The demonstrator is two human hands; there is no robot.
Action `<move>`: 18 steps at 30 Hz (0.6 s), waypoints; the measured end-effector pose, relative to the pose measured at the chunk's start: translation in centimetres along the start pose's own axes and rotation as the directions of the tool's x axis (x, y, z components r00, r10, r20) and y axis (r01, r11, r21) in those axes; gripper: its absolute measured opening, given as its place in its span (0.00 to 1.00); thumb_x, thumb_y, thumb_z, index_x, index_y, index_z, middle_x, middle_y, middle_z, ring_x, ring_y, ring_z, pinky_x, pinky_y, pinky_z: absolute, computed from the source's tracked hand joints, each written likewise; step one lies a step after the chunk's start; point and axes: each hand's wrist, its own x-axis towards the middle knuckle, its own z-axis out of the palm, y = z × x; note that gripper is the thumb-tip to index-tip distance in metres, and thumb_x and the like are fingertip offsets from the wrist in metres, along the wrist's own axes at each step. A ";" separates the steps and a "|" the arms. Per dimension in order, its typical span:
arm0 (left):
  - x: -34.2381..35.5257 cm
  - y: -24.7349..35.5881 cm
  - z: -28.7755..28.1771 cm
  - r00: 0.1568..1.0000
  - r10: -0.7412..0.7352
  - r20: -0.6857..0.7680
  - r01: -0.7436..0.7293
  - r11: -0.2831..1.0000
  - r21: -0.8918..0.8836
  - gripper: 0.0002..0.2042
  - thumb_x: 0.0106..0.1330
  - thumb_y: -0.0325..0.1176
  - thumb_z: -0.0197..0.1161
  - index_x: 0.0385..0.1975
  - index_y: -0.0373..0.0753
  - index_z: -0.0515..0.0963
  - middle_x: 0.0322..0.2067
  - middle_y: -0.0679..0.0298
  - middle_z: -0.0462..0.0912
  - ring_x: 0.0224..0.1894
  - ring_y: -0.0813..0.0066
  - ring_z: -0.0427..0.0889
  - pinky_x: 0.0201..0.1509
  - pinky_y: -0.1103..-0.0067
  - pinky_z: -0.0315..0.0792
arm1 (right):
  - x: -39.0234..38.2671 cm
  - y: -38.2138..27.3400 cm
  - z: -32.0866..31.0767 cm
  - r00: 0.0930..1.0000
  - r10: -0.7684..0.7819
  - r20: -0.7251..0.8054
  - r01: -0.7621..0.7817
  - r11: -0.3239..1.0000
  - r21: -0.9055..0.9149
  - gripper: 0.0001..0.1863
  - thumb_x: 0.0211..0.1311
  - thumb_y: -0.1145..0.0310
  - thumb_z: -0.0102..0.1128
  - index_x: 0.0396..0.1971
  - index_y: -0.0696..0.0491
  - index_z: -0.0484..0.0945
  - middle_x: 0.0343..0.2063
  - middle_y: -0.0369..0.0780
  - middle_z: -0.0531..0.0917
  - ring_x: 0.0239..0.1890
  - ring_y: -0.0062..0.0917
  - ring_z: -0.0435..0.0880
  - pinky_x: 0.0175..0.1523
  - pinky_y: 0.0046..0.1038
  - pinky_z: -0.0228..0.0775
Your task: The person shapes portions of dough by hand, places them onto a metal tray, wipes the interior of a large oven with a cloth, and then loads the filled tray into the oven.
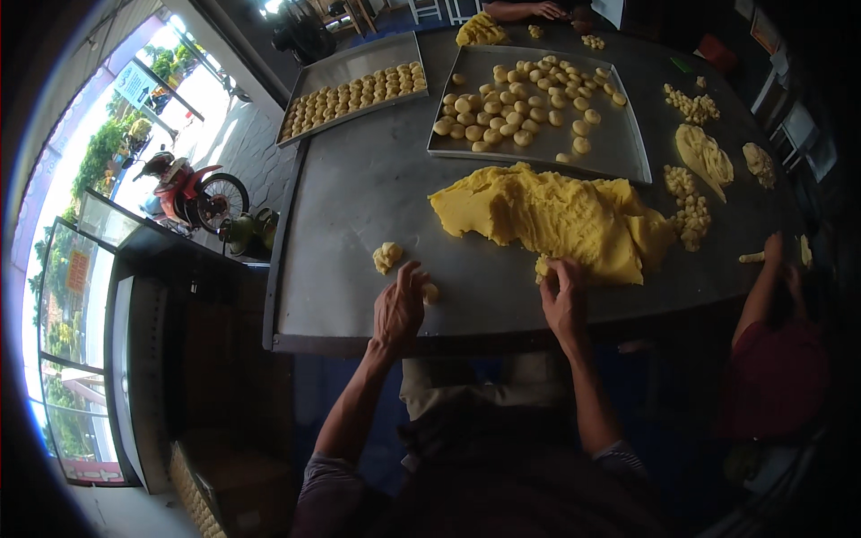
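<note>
A large mound of yellow dough (547,211) lies on the metal table in front of me. At its near edge my right hand (565,296) has its fingers closed on a small lump of the dough (542,267). My left hand (400,307) is farther left, low over the table, with fingers curled. A small pale dough ball (430,292) shows at its thumb side, partly covered by the hand. Just beyond the left fingers sits a knobbly cluster of small pale dough pieces (387,257).
Beyond the mound stands a metal tray (538,164) of loose round dough balls. Another tray (352,122) at the far left holds balls in rows. Dough clusters (691,106) and a flattened dough piece (704,157) lie right. Other people's hands (773,247) rest at the right and far edges.
</note>
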 end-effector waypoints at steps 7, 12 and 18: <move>6.2 -0.9 3.3 0.959 0.118 -0.259 0.004 0.904 0.427 0.10 0.70 0.35 0.50 0.30 0.38 0.72 0.30 0.56 0.79 0.37 0.57 0.76 0.43 0.61 0.65 | -0.4 0.3 0.8 0.998 0.048 -0.041 -0.045 0.996 0.077 0.15 0.55 0.80 0.63 0.43 0.56 0.74 0.42 0.45 0.76 0.46 0.41 0.78 0.52 0.35 0.71; 5.3 -1.7 0.9 0.978 -0.142 -0.155 0.165 0.975 0.151 0.12 0.70 0.39 0.51 0.36 0.38 0.75 0.35 0.55 0.79 0.44 0.56 0.74 0.51 0.61 0.63 | -0.1 -0.2 0.4 1.000 0.012 -0.001 -0.012 1.000 -0.007 0.16 0.53 0.80 0.65 0.43 0.56 0.75 0.43 0.46 0.76 0.47 0.41 0.78 0.51 0.35 0.71; -0.2 1.3 -2.6 0.941 -0.020 0.339 -0.002 0.998 0.062 0.11 0.66 0.35 0.60 0.44 0.37 0.77 0.43 0.55 0.80 0.45 0.62 0.80 0.48 0.65 0.73 | -0.1 0.5 0.4 0.999 0.033 0.014 -0.034 0.999 0.023 0.17 0.54 0.79 0.63 0.44 0.56 0.74 0.44 0.47 0.75 0.48 0.43 0.77 0.52 0.38 0.70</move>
